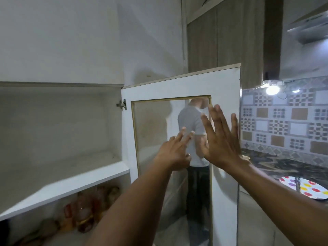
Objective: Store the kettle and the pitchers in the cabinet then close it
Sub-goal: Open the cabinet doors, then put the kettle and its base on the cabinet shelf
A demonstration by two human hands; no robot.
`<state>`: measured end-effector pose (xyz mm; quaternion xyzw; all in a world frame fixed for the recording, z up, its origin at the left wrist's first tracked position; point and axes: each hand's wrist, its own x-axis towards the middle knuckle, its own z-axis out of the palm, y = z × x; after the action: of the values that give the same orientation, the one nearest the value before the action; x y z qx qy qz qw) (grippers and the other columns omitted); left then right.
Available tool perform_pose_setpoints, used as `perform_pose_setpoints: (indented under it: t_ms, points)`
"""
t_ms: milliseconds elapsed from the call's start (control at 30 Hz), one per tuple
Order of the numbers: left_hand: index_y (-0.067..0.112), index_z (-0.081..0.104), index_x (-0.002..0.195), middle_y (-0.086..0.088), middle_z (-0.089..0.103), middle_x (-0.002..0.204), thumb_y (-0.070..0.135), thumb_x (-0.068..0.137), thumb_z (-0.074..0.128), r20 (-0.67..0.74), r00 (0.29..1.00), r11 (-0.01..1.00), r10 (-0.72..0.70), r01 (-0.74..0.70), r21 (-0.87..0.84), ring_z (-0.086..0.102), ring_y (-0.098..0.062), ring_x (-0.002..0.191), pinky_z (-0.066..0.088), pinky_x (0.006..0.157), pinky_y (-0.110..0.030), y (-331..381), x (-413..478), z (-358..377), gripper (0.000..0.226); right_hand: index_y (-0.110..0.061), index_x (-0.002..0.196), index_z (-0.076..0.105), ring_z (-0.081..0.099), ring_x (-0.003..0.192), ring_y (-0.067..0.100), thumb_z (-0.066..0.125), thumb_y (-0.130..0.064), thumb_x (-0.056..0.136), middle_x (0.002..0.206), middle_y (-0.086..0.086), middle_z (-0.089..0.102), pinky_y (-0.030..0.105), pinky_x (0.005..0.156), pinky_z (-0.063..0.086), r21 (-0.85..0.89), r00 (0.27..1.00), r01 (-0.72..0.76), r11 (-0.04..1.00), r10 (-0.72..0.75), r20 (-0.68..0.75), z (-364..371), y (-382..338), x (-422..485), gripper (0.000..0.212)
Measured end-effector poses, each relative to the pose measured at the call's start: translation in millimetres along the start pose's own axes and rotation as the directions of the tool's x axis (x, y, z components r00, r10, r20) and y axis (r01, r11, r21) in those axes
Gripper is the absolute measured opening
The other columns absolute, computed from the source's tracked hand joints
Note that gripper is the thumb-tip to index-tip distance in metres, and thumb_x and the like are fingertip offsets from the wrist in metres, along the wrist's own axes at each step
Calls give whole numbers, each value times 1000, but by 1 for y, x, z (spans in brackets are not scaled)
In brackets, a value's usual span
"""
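Observation:
The white cabinet stands open at my left, its upper shelf bare. Its door, white with a gold-trimmed glass pane, swings out toward me in the middle of the view. My left hand is raised with fingers apart in front of the glass. My right hand is spread flat near the door's free edge; I cannot tell if it touches. Neither hand holds anything. No kettle or pitcher is in sight.
Blurred jars and packets fill the lower cabinet shelf. Through the glass a person in a grey shirt stands facing away. At right, a dark marble counter carries a polka-dot plate below a patterned tile wall.

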<state>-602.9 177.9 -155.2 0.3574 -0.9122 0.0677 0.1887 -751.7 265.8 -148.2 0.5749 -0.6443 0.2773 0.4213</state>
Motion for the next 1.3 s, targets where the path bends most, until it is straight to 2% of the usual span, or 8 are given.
perform_pose_setpoints:
  t_ms: [167, 267, 433, 600, 767, 1100, 1200, 1300]
  points:
    - [37, 0, 160, 0, -3, 172, 36, 96, 57, 82, 966, 964, -245, 233, 125, 28, -34, 150, 36, 116, -53, -66, -104, -24, 85, -13, 142, 46, 28, 147, 31, 62, -34, 81, 155, 13, 38, 56, 118, 23, 289, 983, 147, 946, -173, 65, -4, -98, 6, 66]
    - [33, 3, 162, -4, 2, 172, 32, 98, 56, 64, 879, 875, -472, 459, 151, 31, -36, 148, 35, 115, -53, -139, -187, -50, 83, -14, 139, 49, 41, 138, 30, 58, -33, 80, 146, 12, 47, 51, 111, 34, 495, 941, 210, 843, -312, 132, -5, -187, 8, 62]
    - [33, 2, 162, -4, 2, 172, 40, 96, 56, -14, 595, 579, -803, 787, 212, 28, -34, 151, 31, 119, -52, -236, -362, -105, 86, -18, 141, 47, 49, 126, 31, 57, -34, 82, 139, 8, 50, 43, 103, 40, 727, 814, 291, 622, -560, 153, -22, -362, 2, 61]
    - [33, 7, 162, -7, 14, 170, 43, 93, 60, -131, 317, 283, -939, 932, 228, 33, -35, 148, 36, 115, -52, -288, -532, -166, 87, -23, 146, 38, 47, 130, 29, 54, -39, 88, 143, 7, 45, 42, 106, 40, 853, 659, 346, 391, -748, 76, -63, -544, -11, 63]
    - [33, 5, 161, -6, 14, 169, 44, 93, 55, -212, 33, -5, -977, 984, 179, 34, -34, 147, 37, 115, -53, -308, -680, -204, 85, -22, 144, 41, 46, 131, 31, 58, -35, 84, 142, 11, 45, 42, 104, 41, 924, 491, 350, 153, -870, -42, -114, -700, -40, 63]
    - [28, 24, 157, -10, 34, 156, 40, 94, 54, -322, -383, -408, -866, 913, 10, 45, -35, 136, 47, 103, -51, -280, -868, -196, 71, -25, 141, 42, 54, 119, 29, 57, -39, 81, 139, 6, 47, 47, 96, 50, 947, 174, 287, -144, -964, -199, -191, -899, -133, 63]
    - [20, 40, 144, -11, 45, 141, 38, 94, 55, -369, -532, -529, -763, 841, -118, 52, -35, 125, 47, 97, -45, -265, -904, -166, 54, -22, 143, 43, 51, 126, 31, 59, -37, 83, 144, 8, 45, 45, 100, 47, 942, 67, 264, -205, -971, -230, -194, -951, -177, 64]
    - [19, 57, 112, -6, 63, 112, 48, 89, 59, -369, -685, -630, -628, 726, -275, 62, -32, 107, 51, 85, -42, -251, -934, -129, 37, -18, 145, 42, 46, 132, 32, 59, -36, 85, 148, 12, 43, 41, 104, 43, 937, -106, 243, -250, -967, -230, -178, -1001, -233, 65]
